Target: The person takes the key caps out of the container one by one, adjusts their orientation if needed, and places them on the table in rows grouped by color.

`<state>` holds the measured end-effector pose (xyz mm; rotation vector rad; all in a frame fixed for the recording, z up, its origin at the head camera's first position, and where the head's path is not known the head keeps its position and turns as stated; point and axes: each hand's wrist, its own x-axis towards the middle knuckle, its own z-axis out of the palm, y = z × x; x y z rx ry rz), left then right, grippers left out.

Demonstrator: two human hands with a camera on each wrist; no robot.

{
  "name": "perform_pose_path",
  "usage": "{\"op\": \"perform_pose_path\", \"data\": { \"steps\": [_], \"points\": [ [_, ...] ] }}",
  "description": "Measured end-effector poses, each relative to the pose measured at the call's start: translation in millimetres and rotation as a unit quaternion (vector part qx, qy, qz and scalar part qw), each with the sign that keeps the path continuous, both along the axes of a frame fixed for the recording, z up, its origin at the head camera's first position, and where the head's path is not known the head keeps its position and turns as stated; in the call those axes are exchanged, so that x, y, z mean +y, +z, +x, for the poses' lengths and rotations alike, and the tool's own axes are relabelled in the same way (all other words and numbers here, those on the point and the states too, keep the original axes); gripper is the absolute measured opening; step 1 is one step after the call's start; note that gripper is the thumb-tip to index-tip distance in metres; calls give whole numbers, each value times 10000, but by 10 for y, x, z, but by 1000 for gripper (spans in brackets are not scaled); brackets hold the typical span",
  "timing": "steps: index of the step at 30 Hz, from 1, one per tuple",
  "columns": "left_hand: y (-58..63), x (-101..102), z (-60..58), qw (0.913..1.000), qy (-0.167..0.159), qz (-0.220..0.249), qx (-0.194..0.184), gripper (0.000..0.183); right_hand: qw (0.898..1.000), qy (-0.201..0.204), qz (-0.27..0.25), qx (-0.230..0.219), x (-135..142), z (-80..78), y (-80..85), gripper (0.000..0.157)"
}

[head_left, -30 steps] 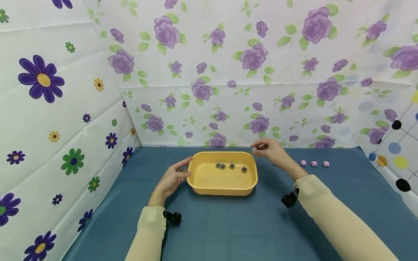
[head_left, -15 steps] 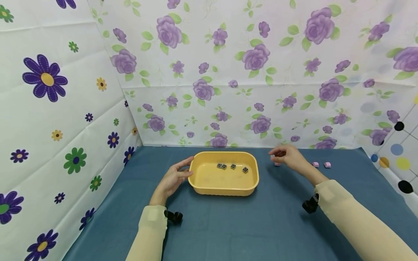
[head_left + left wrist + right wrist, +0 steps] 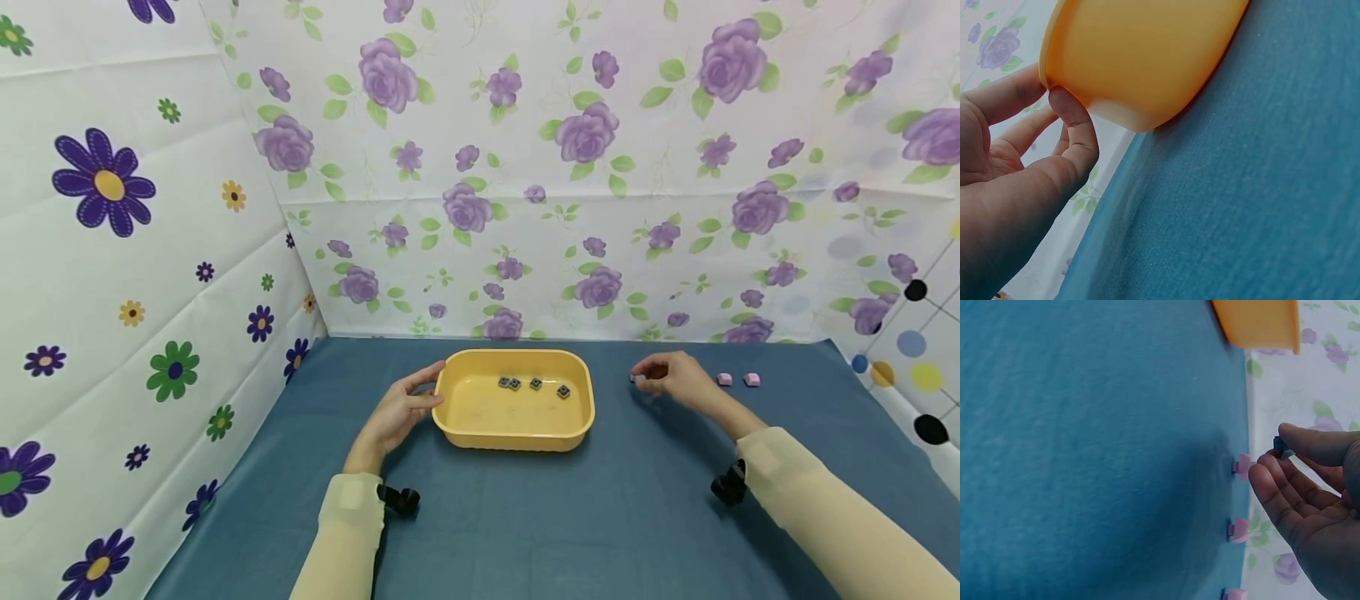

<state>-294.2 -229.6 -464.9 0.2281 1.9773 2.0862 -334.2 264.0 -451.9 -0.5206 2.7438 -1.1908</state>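
The right hand [image 3: 678,383] is now working well right of the yellow tray [image 3: 513,438]; a second ago it was hovering at the tray's far right corner. The left hand [image 3: 393,412] is keeping its place.

A floral backdrop [image 3: 660,275] is hanging at the far side, with a blue tablecloth [image 3: 525,525] spreading before it. The tray is sitting on the cloth, toward the far edge. The left hand is holding its left rim between thumb and fingers. The right hand is pinching a small dark piece [image 3: 1279,447] between thumb and fingertips, close to a pink keycap-like piece [image 3: 1244,467]; whether they are touching cannot be told. More pink pieces [image 3: 752,380] are standing in a row to the right. Dark keyswitch-like blocks [image 3: 563,391] are lying in the tray's far half.

Risks, in judgement: a loose pinch could be dropping the dark piece; a sideways nudge could be toppling the pink one; a pull from the left hand could be sliding the blocks.

Count: one tray; two hands; four blocks inside; one piece pinched; three pink pieces showing in the right wrist view, the row's total staying uncertain behind the hand.
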Motion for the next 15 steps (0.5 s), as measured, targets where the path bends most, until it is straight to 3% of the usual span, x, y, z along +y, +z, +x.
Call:
{"op": "perform_pose_path", "data": {
  "steps": [15],
  "points": [
    [21, 10, 8, 10000, 62, -14, -52, 65, 9998, -7, 171, -73, -4, 31, -128, 21]
  ]
}}
